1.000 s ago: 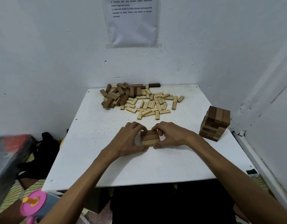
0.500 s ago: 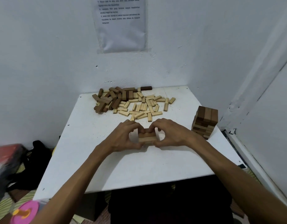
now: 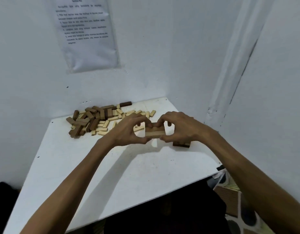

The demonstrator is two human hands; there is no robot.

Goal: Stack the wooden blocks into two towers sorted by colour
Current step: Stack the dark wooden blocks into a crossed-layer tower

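**Tower nearly lost behind the right hand**

Only the bottom layer of the tower (image 3: 181,144) shows, at about 2 o'clock on the white table (image 3: 112,166). The right hand (image 3: 181,129) covers the rest, so its height and colours cannot be read.

Both hands are curled round a small bundle of blocks (image 3: 154,132) at 1 o'clock. The left hand (image 3: 129,130) grips its 9 o'clock end and the right its 3 o'clock end, thumbs below and fingers on top. The bundle shows a brown layer over a pale one; the block count is unclear.

The loose pile (image 3: 95,120) of dark and pale blocks sprawls at 11 o'clock, its near edge behind the left hand. A printed sheet (image 3: 88,34) hangs on the wall at 12 o'clock, its text unreadable.
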